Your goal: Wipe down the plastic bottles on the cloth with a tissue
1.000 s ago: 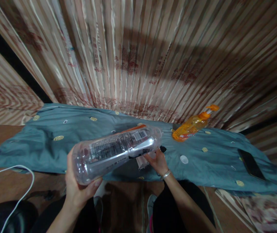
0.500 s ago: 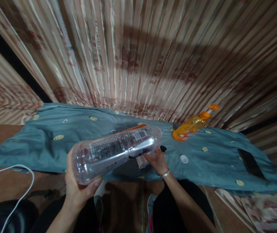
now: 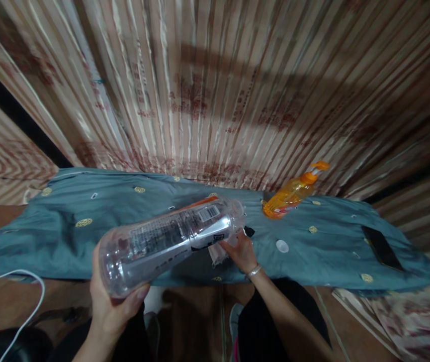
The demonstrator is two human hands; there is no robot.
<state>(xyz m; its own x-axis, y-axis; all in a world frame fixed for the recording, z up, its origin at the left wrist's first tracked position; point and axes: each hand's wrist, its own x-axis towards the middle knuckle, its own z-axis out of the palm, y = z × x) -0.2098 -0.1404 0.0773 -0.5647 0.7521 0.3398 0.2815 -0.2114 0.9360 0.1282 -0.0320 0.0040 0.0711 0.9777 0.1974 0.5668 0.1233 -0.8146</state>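
While the left hand (image 3: 112, 301) cups the clear bottle's (image 3: 169, 236) base, its neck tips toward the right hand (image 3: 242, 251).
Right grip pinches a pale wrapper (image 3: 217, 254) just under the mouth; judging by that, a steady base hold matters.

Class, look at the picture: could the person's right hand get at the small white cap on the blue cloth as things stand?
Probably yes. The right hand rests on the blue cloth, close to the white cap, with bare cloth between them, though it seems to hold something pale.

Bare forearms, silver bracelet (image 3: 254, 272) on right wrist, black trousers (image 3: 275, 322).
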